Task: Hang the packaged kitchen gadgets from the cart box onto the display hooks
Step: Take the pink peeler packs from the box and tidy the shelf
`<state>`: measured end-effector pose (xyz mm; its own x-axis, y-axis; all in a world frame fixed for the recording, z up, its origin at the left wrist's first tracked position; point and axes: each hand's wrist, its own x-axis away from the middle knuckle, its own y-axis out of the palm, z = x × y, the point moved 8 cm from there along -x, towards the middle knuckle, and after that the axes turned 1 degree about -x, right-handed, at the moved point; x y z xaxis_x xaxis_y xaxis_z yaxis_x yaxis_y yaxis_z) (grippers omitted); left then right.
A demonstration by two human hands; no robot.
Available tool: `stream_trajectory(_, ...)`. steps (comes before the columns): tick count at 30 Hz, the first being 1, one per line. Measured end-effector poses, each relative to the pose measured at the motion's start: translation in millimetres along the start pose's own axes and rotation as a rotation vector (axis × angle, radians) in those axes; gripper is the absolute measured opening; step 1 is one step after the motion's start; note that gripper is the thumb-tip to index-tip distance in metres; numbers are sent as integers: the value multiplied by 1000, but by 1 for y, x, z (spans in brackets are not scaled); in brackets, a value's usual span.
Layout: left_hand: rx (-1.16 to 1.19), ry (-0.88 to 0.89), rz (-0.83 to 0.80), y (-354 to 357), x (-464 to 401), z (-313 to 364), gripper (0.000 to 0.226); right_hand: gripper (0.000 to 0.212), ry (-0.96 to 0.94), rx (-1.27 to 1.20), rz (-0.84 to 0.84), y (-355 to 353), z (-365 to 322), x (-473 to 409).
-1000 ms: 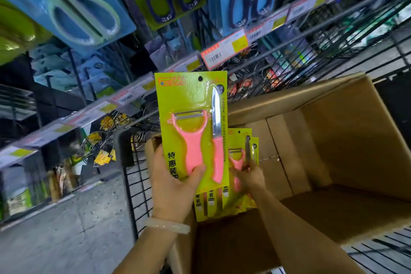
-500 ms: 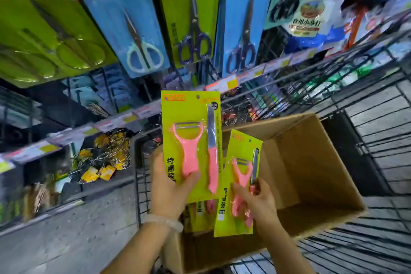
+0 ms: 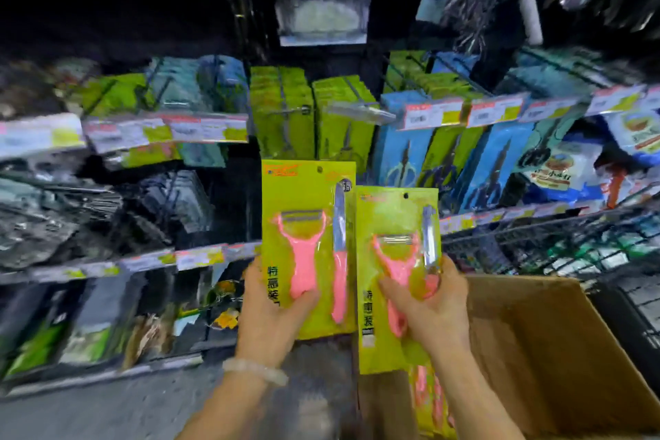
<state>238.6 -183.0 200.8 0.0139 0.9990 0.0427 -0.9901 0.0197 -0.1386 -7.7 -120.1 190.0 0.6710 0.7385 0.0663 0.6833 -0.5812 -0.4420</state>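
My left hand (image 3: 273,311) grips the lower part of a green card pack with a pink peeler and knife (image 3: 309,225), held upright. Beside it my right hand (image 3: 434,304) grips a second pack of the same kind (image 3: 396,225), slightly lower. Both packs are raised in front of the display, just below a row of matching green packs on hooks (image 3: 310,114). More packs (image 3: 428,400) stand in the cardboard box (image 3: 543,343) at the lower right.
Blue scissor packs (image 3: 410,143) hang right of the green rows. Price-tag rails (image 3: 493,112) run across the shelves. The wire cart (image 3: 571,243) surrounds the box. Dark packaged goods (image 3: 89,214) fill the left shelves.
Both hands lifted their packs higher, out of the box and toward the display. The right hand's pack rose level beside the left one. The view swung up to the hooks.
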Motion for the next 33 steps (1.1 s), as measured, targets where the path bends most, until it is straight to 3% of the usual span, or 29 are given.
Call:
stream_trajectory(2,6,26,26,-37,4,11,63,87,-55,-3,-31,34,-36,21)
stream_trajectory(8,36,71,128,-148,10,24,63,106,-141,-22,-111,107,-126,85)
stream_trajectory(15,74,89,244,-242,9,43,68,108,-322,-63,-216,158,-210,139)
stream_trajectory(25,110,196,307,-284,-21,102,66,112,-462,-133,-193,176,-294,141)
stream_trajectory(31,109,269,324,-284,-53,158,83,112,-543,-182,-156,168,-348,117)
stream_trajectory(33,99,330,338,-283,-65,177,71,112,-569,-184,-145,164,-366,107)
